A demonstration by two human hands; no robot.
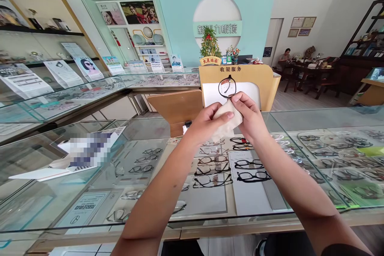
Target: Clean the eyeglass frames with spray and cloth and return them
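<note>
Both my hands are raised above a glass display counter [315,116]. My left hand [207,122] is closed on a pale cleaning cloth [229,122] that hangs between my hands. My right hand [250,118] pinches a pair of black-framed glasses [227,87] at the lower part of the frame, through the cloth. One round lens of the glasses stands up above my fingers. The rest of the frame is hidden behind my hands and the cloth.
Several pairs of glasses [249,170] lie in rows under the counter glass. A leaflet [87,150] rests on the counter at left. A wooden cashier desk [240,78] stands ahead. A person [284,58] sits at a table far right.
</note>
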